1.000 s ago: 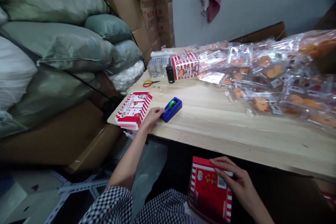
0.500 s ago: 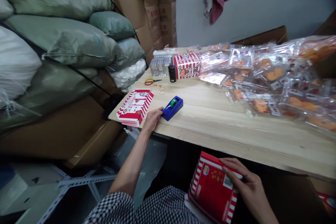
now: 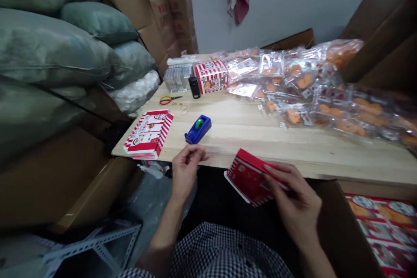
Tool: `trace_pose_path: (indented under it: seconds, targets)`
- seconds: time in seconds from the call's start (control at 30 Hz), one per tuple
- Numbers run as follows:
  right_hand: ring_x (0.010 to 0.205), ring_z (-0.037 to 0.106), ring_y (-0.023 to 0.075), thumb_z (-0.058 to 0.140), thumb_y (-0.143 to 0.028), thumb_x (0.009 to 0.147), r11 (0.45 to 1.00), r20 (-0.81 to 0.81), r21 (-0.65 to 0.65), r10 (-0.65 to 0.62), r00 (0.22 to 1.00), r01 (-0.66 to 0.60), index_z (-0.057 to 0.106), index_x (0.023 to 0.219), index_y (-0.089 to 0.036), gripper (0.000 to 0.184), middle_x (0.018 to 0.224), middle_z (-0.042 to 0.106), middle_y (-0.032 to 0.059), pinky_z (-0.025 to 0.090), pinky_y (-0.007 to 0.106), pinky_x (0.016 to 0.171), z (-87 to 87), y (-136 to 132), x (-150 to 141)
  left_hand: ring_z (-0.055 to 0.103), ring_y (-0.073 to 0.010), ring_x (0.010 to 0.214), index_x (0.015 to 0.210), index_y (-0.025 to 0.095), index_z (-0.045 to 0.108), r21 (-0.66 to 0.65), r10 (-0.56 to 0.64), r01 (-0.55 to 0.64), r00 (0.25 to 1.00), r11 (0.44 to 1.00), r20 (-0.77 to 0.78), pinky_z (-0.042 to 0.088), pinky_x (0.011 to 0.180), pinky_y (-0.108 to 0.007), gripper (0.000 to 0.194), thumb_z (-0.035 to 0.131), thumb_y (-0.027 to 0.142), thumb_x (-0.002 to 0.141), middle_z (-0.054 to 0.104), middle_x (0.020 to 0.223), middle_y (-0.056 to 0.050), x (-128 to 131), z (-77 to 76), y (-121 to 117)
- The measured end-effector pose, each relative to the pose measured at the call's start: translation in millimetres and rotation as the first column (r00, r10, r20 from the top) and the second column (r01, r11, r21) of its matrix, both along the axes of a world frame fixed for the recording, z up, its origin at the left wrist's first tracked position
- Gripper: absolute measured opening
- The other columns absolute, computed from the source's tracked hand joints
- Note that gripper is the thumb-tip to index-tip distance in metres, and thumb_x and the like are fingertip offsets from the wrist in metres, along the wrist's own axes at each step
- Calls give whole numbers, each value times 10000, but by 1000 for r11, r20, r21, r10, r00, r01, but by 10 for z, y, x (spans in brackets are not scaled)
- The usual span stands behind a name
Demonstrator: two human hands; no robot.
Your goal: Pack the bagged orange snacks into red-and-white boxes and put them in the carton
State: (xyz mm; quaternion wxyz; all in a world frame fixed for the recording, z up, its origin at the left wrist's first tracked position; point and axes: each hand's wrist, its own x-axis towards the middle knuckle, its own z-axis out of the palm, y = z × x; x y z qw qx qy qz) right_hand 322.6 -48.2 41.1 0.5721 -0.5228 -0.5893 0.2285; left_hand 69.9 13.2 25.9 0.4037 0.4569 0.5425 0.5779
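My right hand [image 3: 295, 202] holds a flat red-and-white striped carton [image 3: 249, 178] in the air just off the near edge of the pine table [image 3: 257, 139], its fingers [image 3: 276, 173] wrapped over the carton's right end; the thumb is hidden behind it. The carton is tilted, its long axis running diagonally from the far left down to the near right, so that its right end sits in my right hand and its left corner points toward my left hand [image 3: 186, 169]. That left hand is nearer the table edge, well apart from the carton and touching nothing I can make out. Its fingers are bunched and curled, though I cannot tell whether the tips meet. Just beyond it stands a blue tape dispenser [image 3: 197, 130], and further left lies a stack of flat striped cartons [image 3: 148, 134]. Clear packets of orange pieces [image 3: 293, 95] spread across the table's far right.
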Motion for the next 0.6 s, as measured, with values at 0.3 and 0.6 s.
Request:
trace_pose_path:
  seconds: [0.3,0.6]
  targets:
    - [1062,665,262,620,-85,900,991,104,85,94,990,-103,688,1161,-339,370,1176,674,68,583,431,876,-225,-150,-367,678,-130,670,1548,302,254,-140,-214,301,874,943,437,597,705,-265,928,788,314,789,709,759,27,769,277,-552]
    - [1218,595,253,537,-60,938,957,281,97,238,930,-274,576,1380,-362,537,1285,629,69,486,501,1077,-261,-114,-250,713,-172,765,1507,224,281,-219,-175,332,832,918,527,594,760,-327,866,776,311,802,754,904,-65,760,103,-584]
